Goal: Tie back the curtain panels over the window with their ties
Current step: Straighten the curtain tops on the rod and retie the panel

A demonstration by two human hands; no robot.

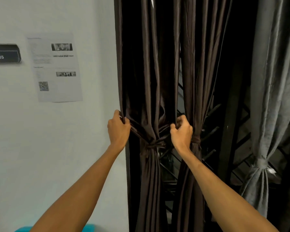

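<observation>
The brown curtain panels point(147, 81) are a deep chocolate, no print, just a bit of satin shine on the folds. Their ties point(155, 145) are the exact same brown. The grey curtain point(274, 81) is plain mid grey, with a matching grey tie point(262, 162). The window grille point(213, 131) is black and the wall point(57, 148) off-white. The paper sheet point(60, 94) is white with black-and-white photos and a QR code point(43, 86). The sign point(4, 54) is black with white letters.

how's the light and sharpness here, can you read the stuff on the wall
Head view: the wall is evenly lit, but the brown curtain sinks to near black between folds; the printed sheet is too soft to read, though the sign shows "WS 05"; the left hand and right hand gripping the curtain look fairly sharp.
</observation>
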